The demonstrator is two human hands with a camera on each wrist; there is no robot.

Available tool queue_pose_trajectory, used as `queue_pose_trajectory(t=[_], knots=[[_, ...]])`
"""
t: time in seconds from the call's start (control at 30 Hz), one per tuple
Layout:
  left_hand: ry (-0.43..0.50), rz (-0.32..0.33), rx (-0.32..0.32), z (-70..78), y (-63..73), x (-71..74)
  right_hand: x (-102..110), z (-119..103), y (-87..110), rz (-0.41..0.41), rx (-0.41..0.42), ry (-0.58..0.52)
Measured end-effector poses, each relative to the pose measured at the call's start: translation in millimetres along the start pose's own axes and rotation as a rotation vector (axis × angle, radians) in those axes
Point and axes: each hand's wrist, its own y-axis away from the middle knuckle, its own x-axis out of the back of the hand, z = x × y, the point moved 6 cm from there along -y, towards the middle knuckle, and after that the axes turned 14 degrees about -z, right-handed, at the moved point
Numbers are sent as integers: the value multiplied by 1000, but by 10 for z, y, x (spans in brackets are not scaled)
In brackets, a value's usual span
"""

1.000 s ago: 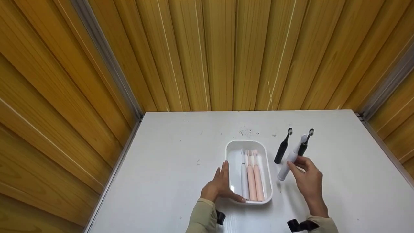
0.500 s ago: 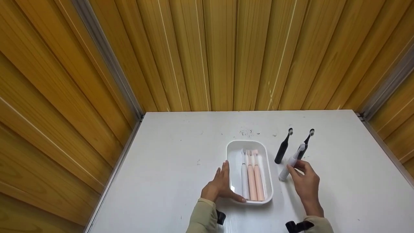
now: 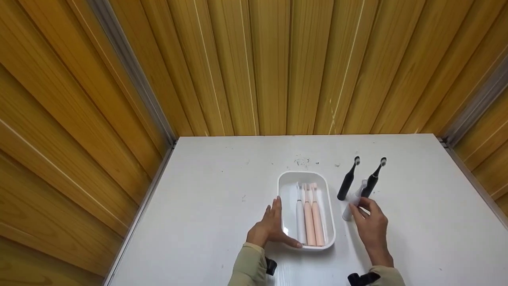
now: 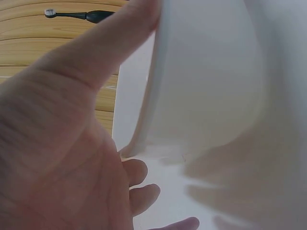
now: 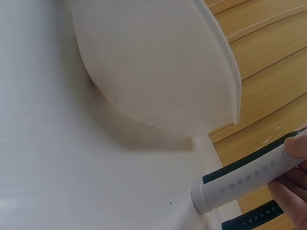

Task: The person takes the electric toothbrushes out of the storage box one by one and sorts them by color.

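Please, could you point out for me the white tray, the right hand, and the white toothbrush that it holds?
White tray (image 3: 289, 202), head view: bare bottom inside it.
Right hand (image 3: 372, 227), head view: middle of the hand.
Held white toothbrush (image 5: 243, 178), right wrist view: middle of the visible handle.

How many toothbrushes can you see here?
6. In the tray: a white toothbrush and two pink toothbrushes; another white toothbrush in the right grip; two black toothbrushes on the table, right of the tray.

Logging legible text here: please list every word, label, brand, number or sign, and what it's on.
No readable text.
White toothbrush in the right hand: row of small marks on the handle, too blurred to read.
One black toothbrush nearby: similar row, also unreadable.
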Motion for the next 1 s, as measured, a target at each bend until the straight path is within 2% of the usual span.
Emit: queue_pose_trajectory(t=[0.37, 0.57, 0.77, 1.0], knots=[[7, -4, -2, 19, 18, 7, 1, 1, 14, 29, 37, 25], [8, -3, 2, 18, 17, 15, 25, 28, 46, 17, 26, -33], [4, -14, 1, 15, 14, 4, 106, -28, 91, 6, 31, -30], [-9, -4, 0, 22, 24, 5, 225, -130, 144, 33, 65, -32]])
